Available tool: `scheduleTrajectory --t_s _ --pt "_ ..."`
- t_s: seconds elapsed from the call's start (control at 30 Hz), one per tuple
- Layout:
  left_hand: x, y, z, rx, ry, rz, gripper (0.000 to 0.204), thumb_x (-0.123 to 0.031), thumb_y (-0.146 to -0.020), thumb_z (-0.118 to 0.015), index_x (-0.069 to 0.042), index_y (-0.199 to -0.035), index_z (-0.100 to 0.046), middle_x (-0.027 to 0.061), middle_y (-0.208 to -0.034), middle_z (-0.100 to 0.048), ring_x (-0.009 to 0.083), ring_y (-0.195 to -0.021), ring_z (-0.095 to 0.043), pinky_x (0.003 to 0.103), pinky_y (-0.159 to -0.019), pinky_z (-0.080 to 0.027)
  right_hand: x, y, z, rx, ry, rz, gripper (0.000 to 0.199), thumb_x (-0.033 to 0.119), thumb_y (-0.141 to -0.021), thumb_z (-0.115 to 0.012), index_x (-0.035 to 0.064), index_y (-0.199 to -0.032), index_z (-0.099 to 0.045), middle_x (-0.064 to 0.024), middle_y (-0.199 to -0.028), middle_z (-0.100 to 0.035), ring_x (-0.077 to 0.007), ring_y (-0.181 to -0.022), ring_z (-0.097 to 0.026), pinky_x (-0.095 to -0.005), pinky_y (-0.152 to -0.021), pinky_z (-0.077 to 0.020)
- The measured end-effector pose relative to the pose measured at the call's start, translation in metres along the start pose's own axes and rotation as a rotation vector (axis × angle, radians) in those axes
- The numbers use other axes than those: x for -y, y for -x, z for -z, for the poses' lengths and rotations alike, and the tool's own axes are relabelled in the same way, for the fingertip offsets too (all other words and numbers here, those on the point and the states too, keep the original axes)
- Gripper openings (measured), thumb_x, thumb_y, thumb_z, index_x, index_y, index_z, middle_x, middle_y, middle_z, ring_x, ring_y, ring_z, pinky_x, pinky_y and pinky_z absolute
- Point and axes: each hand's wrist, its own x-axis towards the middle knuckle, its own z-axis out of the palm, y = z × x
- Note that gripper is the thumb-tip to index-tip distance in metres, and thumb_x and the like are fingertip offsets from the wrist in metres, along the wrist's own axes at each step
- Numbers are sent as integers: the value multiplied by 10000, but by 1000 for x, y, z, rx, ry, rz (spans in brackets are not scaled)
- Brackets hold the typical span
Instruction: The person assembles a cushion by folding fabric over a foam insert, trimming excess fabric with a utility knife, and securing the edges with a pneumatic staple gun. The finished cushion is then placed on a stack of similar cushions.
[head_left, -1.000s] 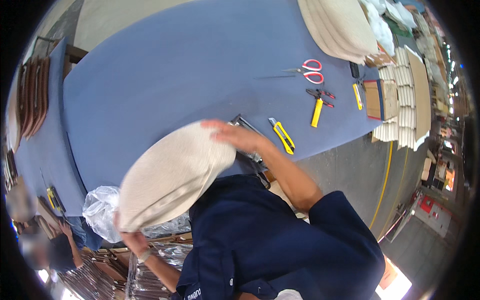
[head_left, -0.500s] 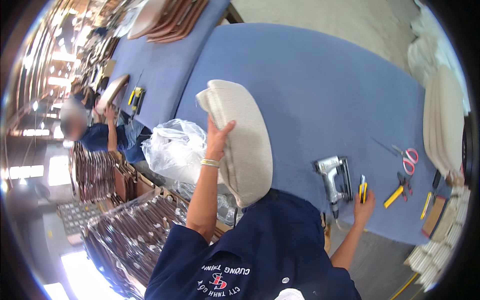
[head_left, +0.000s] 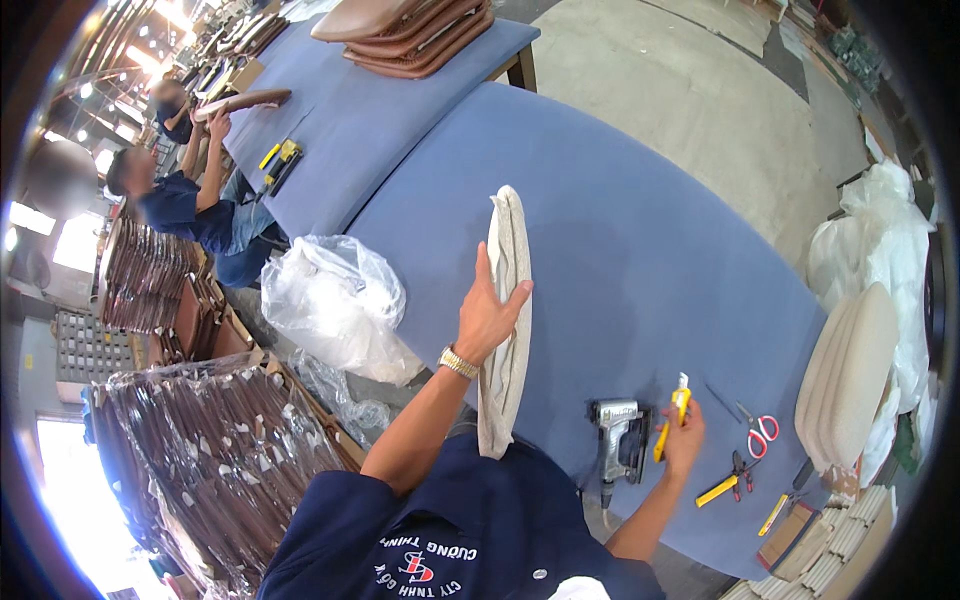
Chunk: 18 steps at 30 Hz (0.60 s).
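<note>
Single head-worn fisheye view, looking down from close above, blue-covered worktable (head_left: 620, 200) ahead

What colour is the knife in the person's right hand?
Yellow: the knife in the right hand has a yellow body, best seen in the head view.
</note>
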Motion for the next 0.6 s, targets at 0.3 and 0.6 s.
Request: scheduleTrajectory --t_s 0.3,0.6 --pt "-14 -95 21 -189 -110 -404 619 -47 -963 -573 -83 -1566 -438 179 -1504 -561 373 -1352 -572 440 -1060 -514 124 -4 -96 279 -405 54 328 51 -1041 -549 46 -1361 -620 -197 -1122 -728 -245 -859 -767 -333 -734 -627" --pt "3 -127 22 -74 51 -326 287 8 -876 -639 -60 -1120 -774 122 -1281 -702 288 -1018 -724 371 -819 -574 176 -58 -150 716 -1055 370 630 378 -1025 -620 3 -1489 -419 -316 -1267 -676 -398 -1131 -710 -525 -990 -559"
